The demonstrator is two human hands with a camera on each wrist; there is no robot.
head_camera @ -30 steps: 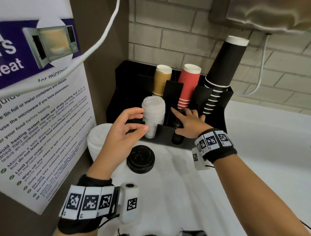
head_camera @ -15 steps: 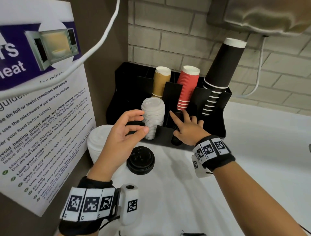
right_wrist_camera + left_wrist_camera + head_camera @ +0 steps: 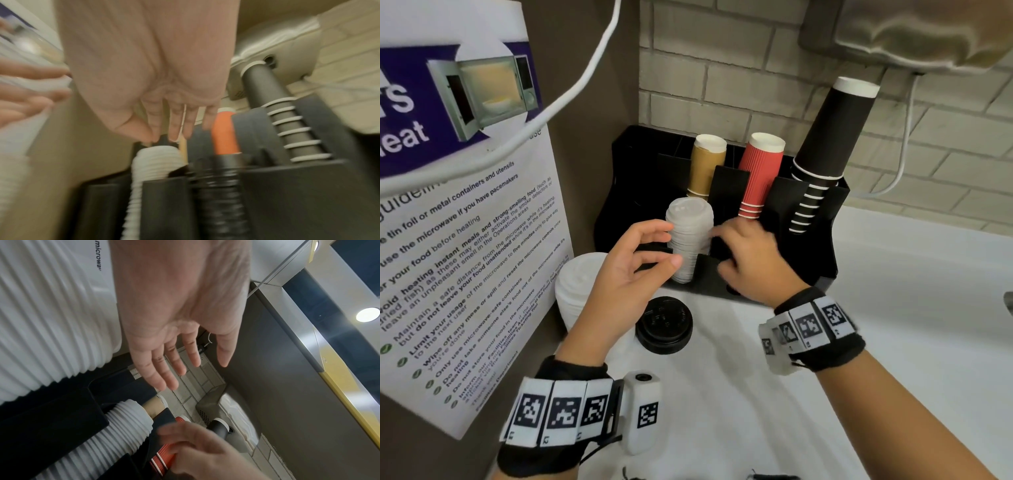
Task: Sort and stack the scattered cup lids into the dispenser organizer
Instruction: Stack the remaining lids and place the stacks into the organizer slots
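At the bench's back left corner, the left hand (image 3: pixel 626 274) is held wide beside the white lid stack (image 3: pixel 690 240) in the organizer (image 3: pixel 808 253); the right hand (image 3: pixel 753 260) is seen loosely spread, empty; a black lid stack (image 3: pixel 663 323) is left before it.

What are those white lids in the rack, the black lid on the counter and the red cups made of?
White lids: probably thin moulded plastic, matte and slightly translucent, nested with fine ridged rims.
Black lid: likely the same kind of plastic, with a soft sheen and embossed top.
Red cups: apparently paper, with a ribbed matte outer wall and white rims.
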